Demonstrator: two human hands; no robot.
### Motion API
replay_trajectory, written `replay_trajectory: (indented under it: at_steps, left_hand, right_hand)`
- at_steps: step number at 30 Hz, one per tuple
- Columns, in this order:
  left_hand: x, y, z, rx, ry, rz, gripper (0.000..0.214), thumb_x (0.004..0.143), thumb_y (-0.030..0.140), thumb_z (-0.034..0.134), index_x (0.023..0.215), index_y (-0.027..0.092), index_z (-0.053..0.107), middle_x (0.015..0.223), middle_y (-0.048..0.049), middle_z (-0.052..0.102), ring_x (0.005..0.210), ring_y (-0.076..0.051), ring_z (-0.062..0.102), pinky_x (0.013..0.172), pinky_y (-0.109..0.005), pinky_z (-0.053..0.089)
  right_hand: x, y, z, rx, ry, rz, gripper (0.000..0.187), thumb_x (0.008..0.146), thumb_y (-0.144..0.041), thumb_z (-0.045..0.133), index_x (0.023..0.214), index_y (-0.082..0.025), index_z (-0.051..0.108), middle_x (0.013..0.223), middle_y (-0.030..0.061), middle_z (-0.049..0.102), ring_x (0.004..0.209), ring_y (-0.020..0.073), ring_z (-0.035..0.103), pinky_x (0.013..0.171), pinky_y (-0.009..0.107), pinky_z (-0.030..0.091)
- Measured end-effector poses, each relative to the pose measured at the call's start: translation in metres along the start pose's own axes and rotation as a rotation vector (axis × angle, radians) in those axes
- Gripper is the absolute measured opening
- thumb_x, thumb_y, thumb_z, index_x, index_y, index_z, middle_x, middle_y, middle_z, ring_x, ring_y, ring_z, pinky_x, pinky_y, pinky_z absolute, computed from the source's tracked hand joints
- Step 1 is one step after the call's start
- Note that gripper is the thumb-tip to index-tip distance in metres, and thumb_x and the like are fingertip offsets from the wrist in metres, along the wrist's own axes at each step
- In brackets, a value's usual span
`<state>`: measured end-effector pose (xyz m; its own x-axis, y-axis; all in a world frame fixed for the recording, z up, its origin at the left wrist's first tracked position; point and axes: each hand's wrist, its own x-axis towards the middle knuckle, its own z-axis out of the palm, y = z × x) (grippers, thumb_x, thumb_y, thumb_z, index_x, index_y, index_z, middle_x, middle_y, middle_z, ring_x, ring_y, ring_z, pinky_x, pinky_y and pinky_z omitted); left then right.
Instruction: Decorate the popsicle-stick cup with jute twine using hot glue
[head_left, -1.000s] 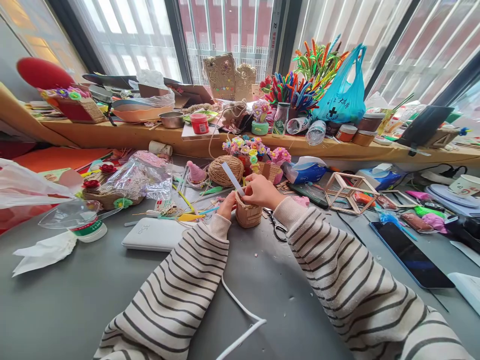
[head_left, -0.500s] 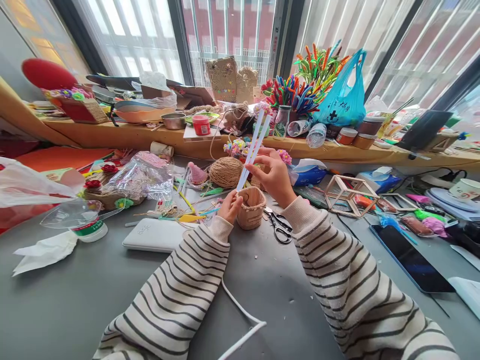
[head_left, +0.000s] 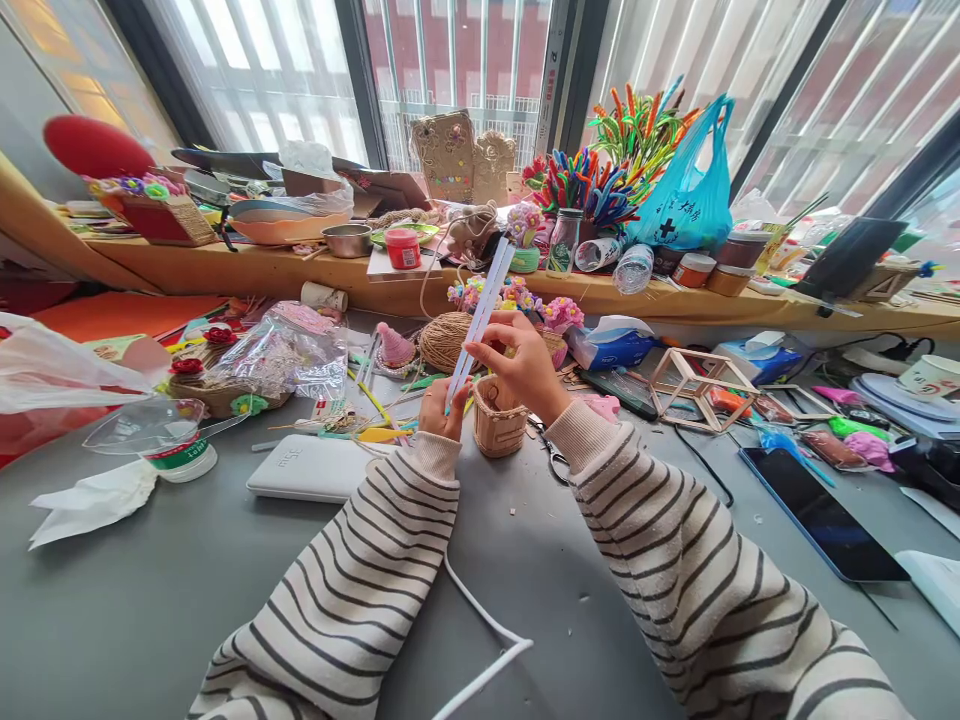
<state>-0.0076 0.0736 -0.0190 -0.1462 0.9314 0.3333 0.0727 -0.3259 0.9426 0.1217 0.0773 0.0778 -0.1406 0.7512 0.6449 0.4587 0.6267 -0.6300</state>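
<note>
Two thin, pale white strips (head_left: pixel 489 290) lie side by side and slant up and away above the table. Their lower ends are pinched in my left hand (head_left: pixel 442 408). Higher up, about midway, my right hand (head_left: pixel 521 360) closes thumb and fingers on them. Just below my right hand stands a small wooden basket (head_left: pixel 500 425), upright, with a braided rim. Dark-handled scissors (head_left: pixel 557 463) lie right of the basket, partly hidden by my right sleeve. A ball of brown twine (head_left: pixel 442 342) sits behind my hands.
A white power bank (head_left: pixel 315 470) lies at left, with a white cable (head_left: pixel 495 665) crossing the front. To the right are a wooden stick frame (head_left: pixel 701 395) and a phone (head_left: pixel 821 515). Jars, pipe cleaners (head_left: pixel 585 190) and a blue bag (head_left: pixel 686 200) crowd the back ledge.
Both hands have shifted a little left with the strips, which are lower and closer together. My left hand no longer overlaps the basket's rim.
</note>
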Motion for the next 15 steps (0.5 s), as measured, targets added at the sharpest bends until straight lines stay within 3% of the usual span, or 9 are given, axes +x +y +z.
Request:
replay_trajectory:
  at_steps: [3, 7, 11, 15]
  left_hand:
    - [0.001, 0.0, -0.002, 0.107, 0.122, 0.069, 0.043, 0.069, 0.067, 0.051, 0.071, 0.024, 0.056, 0.083, -0.0061, 0.054, 0.098, -0.028, 0.046, 0.098, -0.044, 0.028]
    - [0.002, -0.008, -0.002, 0.183, 0.233, 0.073, 0.042, 0.075, 0.064, 0.044, 0.066, 0.024, 0.049, 0.071, -0.0026, 0.049, 0.081, -0.023, 0.049, 0.084, -0.037, 0.036]
    - [0.004, -0.022, 0.0, 0.223, 0.231, 0.003, 0.042, 0.084, 0.058, 0.036, 0.071, 0.022, 0.052, 0.061, 0.0012, 0.047, 0.059, -0.015, 0.049, 0.066, -0.031, 0.041]
    - [0.011, -0.039, 0.001, 0.266, 0.141, -0.082, 0.031, 0.088, 0.042, 0.045, 0.088, 0.014, 0.058, 0.079, -0.0017, 0.059, 0.067, -0.012, 0.056, 0.066, -0.031, 0.048]
  right_hand:
    - [-0.001, -0.001, 0.004, -0.082, -0.084, 0.022, 0.016, 0.08, -0.03, 0.058, 0.079, -0.017, 0.068, 0.106, 0.0074, 0.058, 0.105, 0.0157, 0.053, 0.095, 0.03, 0.039]
    - [0.002, 0.004, -0.002, -0.238, -0.236, 0.016, 0.016, 0.08, -0.026, 0.058, 0.09, -0.018, 0.069, 0.113, 0.0077, 0.057, 0.112, 0.018, 0.049, 0.099, 0.034, 0.035]
    - [-0.002, 0.018, -0.013, -0.345, -0.362, 0.023, 0.009, 0.074, -0.02, 0.063, 0.079, -0.018, 0.071, 0.113, 0.0098, 0.056, 0.113, 0.0228, 0.047, 0.1, 0.04, 0.033]
    - [-0.01, 0.028, -0.016, -0.44, -0.507, 0.02, 0.016, 0.073, -0.013, 0.061, 0.082, -0.02, 0.072, 0.118, 0.0115, 0.054, 0.116, 0.027, 0.044, 0.094, 0.042, 0.037]
